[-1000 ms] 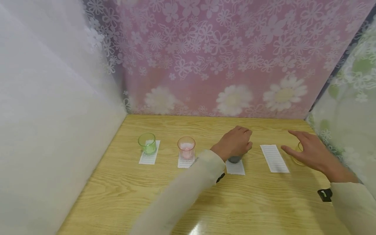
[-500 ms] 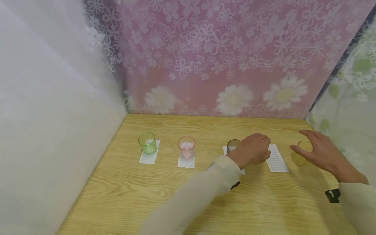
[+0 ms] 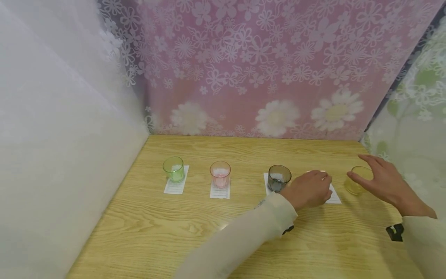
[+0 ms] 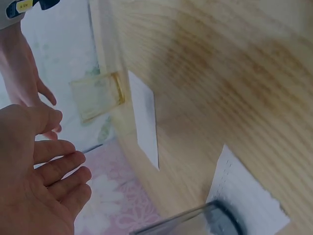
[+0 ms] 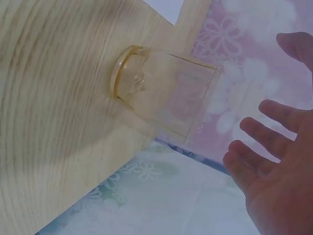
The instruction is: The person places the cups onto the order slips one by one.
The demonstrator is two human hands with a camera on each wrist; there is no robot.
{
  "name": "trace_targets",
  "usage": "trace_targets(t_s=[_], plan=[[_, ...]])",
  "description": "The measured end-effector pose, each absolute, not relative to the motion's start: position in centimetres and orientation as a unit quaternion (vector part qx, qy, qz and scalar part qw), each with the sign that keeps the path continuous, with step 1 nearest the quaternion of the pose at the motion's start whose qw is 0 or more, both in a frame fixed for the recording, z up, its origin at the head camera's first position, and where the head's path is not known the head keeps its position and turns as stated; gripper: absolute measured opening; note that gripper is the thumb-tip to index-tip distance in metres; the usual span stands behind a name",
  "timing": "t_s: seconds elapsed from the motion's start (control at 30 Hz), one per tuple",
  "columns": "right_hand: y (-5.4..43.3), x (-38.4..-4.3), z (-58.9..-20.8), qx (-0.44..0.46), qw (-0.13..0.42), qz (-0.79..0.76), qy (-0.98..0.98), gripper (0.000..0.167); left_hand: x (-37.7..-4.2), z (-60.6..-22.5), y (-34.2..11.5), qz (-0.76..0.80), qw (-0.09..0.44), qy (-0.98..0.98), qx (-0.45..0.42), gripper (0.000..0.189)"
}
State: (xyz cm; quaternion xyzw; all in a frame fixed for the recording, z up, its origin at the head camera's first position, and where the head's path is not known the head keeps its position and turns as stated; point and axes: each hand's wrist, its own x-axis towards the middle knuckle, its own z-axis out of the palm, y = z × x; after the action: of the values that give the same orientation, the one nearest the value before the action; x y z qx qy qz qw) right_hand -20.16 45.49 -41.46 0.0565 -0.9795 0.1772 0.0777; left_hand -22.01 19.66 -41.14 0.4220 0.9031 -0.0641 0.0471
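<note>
My left hand (image 3: pixel 310 188) is above the white lined paper slip (image 3: pixel 334 197), its fingers loosely bent and nothing in them in the left wrist view. Just left of it stands a grey glass (image 3: pixel 278 182) on another slip (image 4: pixel 244 196). At the right, my right hand (image 3: pixel 386 186) hovers beside an upright yellow glass (image 3: pixel 354 187), thumb and fingers spread. In the right wrist view a gap shows between that hand (image 5: pixel 283 161) and the clear yellow glass (image 5: pixel 161 93). The yellow glass stands on bare wood, right of the slip.
A green glass (image 3: pixel 174 171) and a pink glass (image 3: pixel 220 176) stand on paper slips farther left. Flowered pink cloth (image 3: pixel 223 69) hangs behind the wooden table (image 3: pixel 156 232). A white wall (image 3: pixel 69 116) borders the left, and a green-flowered one (image 3: pixel 418 147) the right.
My left hand has moved right, off the grey glass, to above the slip by the yellow glass. My right hand has shifted slightly right. The glasses stay in place.
</note>
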Motion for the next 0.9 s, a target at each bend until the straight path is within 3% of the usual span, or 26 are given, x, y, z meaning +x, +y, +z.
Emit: trace_targets(t_s=[0.13, 0.43, 0.9], plan=[[45.8, -20.1, -41.9, 0.055, 0.078, 0.185, -0.978, 0.084, -21.7, -42.2, 20.0, -0.048, 0.053, 0.906, 0.417, 0.050], [46.5, -19.9, -42.7, 0.054, 0.079, 0.195, -0.976, 0.087, -21.8, -44.4, 20.4, -0.021, -0.014, 0.914, 0.406, 0.035], [46.8, -20.0, -43.5, 0.039, 0.068, 0.197, -0.977, 0.093, -21.9, -47.3, 21.1, -0.089, -0.068, 0.926, 0.361, 0.043]])
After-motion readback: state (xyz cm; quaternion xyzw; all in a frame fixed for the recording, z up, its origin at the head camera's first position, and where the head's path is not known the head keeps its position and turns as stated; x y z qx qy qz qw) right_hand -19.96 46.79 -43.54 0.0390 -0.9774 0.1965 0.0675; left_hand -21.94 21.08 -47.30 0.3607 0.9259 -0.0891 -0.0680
